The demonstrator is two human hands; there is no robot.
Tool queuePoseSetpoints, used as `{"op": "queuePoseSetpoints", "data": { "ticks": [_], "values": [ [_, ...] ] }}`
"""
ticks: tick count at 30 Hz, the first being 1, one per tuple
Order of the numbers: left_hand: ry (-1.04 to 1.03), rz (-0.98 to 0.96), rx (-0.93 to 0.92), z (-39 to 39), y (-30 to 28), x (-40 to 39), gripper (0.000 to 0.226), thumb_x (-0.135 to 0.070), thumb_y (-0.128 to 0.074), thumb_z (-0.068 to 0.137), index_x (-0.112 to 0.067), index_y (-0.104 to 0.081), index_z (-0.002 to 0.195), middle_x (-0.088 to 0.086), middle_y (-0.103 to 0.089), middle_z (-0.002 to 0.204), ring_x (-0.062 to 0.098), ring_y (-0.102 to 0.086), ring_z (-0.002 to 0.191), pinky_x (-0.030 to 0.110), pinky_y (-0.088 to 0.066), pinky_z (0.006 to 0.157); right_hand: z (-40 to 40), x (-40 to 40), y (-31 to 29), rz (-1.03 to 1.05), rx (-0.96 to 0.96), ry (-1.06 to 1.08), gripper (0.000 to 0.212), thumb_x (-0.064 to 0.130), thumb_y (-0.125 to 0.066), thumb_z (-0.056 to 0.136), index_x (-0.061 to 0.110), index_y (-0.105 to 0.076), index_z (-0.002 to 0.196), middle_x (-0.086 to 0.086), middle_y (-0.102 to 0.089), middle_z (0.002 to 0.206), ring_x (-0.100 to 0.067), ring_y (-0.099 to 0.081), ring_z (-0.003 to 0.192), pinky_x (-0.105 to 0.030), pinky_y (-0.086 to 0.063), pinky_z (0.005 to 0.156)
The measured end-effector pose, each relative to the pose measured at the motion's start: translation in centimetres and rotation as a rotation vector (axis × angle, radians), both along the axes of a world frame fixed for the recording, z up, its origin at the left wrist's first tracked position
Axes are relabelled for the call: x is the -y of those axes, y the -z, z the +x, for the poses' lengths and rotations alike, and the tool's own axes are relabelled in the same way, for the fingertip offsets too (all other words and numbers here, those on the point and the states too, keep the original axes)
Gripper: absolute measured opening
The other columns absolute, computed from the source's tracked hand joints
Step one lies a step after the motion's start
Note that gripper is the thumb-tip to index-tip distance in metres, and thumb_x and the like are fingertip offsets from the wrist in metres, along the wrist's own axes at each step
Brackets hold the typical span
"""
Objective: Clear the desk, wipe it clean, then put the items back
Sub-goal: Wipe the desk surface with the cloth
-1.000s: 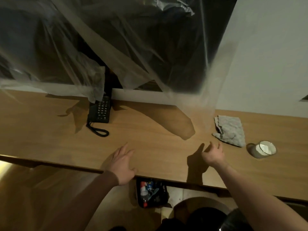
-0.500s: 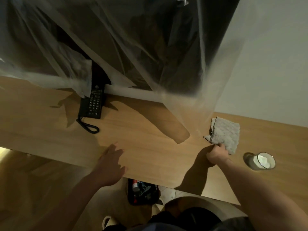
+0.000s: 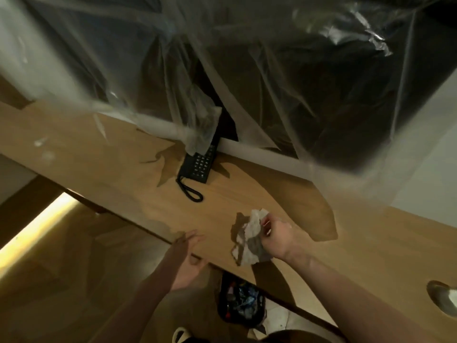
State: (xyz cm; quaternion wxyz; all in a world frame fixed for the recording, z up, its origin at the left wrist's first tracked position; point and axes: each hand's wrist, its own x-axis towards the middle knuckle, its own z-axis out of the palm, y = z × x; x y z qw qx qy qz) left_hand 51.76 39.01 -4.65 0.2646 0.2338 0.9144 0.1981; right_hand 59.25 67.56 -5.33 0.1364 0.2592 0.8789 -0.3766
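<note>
My right hand grips a crumpled grey cloth just above the wooden desk, near its front edge. The cloth hangs bunched from my fingers and casts a shadow on the wood. My left hand rests at the desk's front edge with fingers spread, holding nothing. A black desk phone with a coiled cord lies at the back of the desk, partly under hanging plastic.
Clear plastic sheeting drapes over a dark screen at the back and hangs down to the desk. A glass shows at the right edge. A black bin with rubbish stands on the floor under the desk.
My right hand took hold of the cloth, lifted it off the desk on the right and carried it left toward the middle. The camera swung left and tilted.
</note>
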Motion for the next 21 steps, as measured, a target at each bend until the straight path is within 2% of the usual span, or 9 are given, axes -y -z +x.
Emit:
{"op": "queuePoseSetpoints", "data": {
  "ticks": [2, 3, 5, 6, 10, 14, 16, 19, 21],
  "values": [
    [-0.076, 0.046, -0.008, -0.5, -0.7, 2.8, 0.056, -0.041, -0.071, 0.094, -0.036, -0.047, 0.144, -0.009, -0.032, 0.158, 0.014, -0.032, 0.146, 0.023, -0.024, 0.117, -1.8, 2.8, -1.6, -0.159, -0.116, 0.046, 0.035, 0.021, -0.069, 0.093, 0.034, -0.054, 0.121, 0.010, -0.067, 0.107, -0.012, -0.068, 0.098, -0.036, -0.064, 0.081],
    [-0.125, 0.074, -0.002, -0.8, -1.0, 4.4, 0.055, -0.044, -0.072, 0.092, -0.045, -0.045, 0.140, -0.013, -0.031, 0.155, 0.015, -0.032, 0.147, 0.024, -0.022, 0.118, -2.8, 4.2, -2.4, -0.202, -0.172, 0.051, 0.036, 0.021, -0.068, 0.095, 0.037, -0.055, 0.124, 0.013, -0.065, 0.112, -0.011, -0.067, 0.102, -0.036, -0.064, 0.082],
    [-0.215, 0.166, 0.021, -1.5, -1.4, 8.1, 0.053, -0.059, -0.067, 0.084, -0.063, -0.041, 0.129, -0.025, -0.026, 0.149, 0.014, -0.029, 0.148, 0.035, -0.023, 0.123, -4.6, 7.2, -4.0, -0.191, -0.298, 0.023, 0.028, 0.021, -0.066, 0.097, 0.038, -0.063, 0.120, 0.017, -0.061, 0.116, -0.005, -0.063, 0.104, -0.026, -0.061, 0.080],
    [-0.246, 0.192, 0.016, -1.8, -1.9, 9.8, 0.053, -0.061, -0.065, 0.082, -0.063, -0.041, 0.129, -0.028, -0.025, 0.148, 0.012, -0.029, 0.147, 0.039, -0.025, 0.124, -5.4, 8.7, -4.5, -0.168, -0.341, -0.002, 0.026, 0.021, -0.065, 0.098, 0.040, -0.066, 0.116, 0.019, -0.058, 0.116, -0.002, -0.060, 0.105, -0.021, -0.057, 0.079],
    [-0.294, 0.089, -0.090, -3.2, -5.1, 16.9, 0.060, -0.045, -0.068, 0.094, -0.041, -0.043, 0.149, -0.020, -0.030, 0.157, 0.010, -0.031, 0.146, 0.033, -0.029, 0.121, -7.8, 14.4, -5.0, -0.137, -0.340, -0.056, 0.023, 0.022, -0.063, 0.099, 0.041, -0.069, 0.111, 0.019, -0.058, 0.116, 0.001, -0.057, 0.104, -0.014, -0.047, 0.082],
    [-0.318, 0.037, -0.110, -5.0, -6.5, 25.3, 0.066, -0.046, -0.068, 0.094, -0.038, -0.039, 0.153, -0.015, -0.030, 0.161, 0.012, -0.033, 0.147, 0.036, -0.034, 0.120, -9.8, 20.5, -4.7, -0.166, -0.348, -0.054, 0.023, 0.027, -0.061, 0.100, 0.045, -0.067, 0.114, 0.017, -0.057, 0.117, -0.005, -0.058, 0.107, -0.030, -0.057, 0.090],
    [-0.351, 0.001, -0.120, -6.2, -6.8, 29.0, 0.068, -0.045, -0.068, 0.094, -0.036, -0.039, 0.154, -0.011, -0.029, 0.163, 0.015, -0.033, 0.148, 0.036, -0.034, 0.120, -11.3, 23.6, -4.6, -0.207, -0.348, -0.056, 0.022, 0.025, -0.062, 0.100, 0.044, -0.066, 0.110, 0.014, -0.059, 0.117, -0.006, -0.059, 0.106, -0.030, -0.058, 0.088],
    [-0.385, -0.050, -0.124, -7.7, -7.4, 33.6, 0.070, -0.046, -0.067, 0.094, -0.034, -0.035, 0.156, -0.007, -0.024, 0.166, 0.018, -0.029, 0.150, 0.037, -0.033, 0.121, -13.9, 27.7, -4.8, -0.296, -0.363, -0.038, 0.020, 0.018, -0.063, 0.100, 0.036, -0.068, 0.109, 0.017, -0.060, 0.113, -0.005, -0.060, 0.108, -0.032, -0.057, 0.094],
    [-0.405, -0.069, -0.132, -8.7, -7.9, 36.0, 0.070, -0.046, -0.067, 0.094, -0.035, -0.035, 0.156, -0.007, -0.022, 0.167, 0.018, -0.028, 0.151, 0.037, -0.033, 0.121, -16.0, 30.0, -5.3, -0.256, -0.447, -0.029, 0.018, 0.016, -0.063, 0.100, 0.031, -0.069, 0.108, 0.017, -0.062, 0.109, -0.003, -0.060, 0.104, -0.029, -0.055, 0.091]
  ]
}}
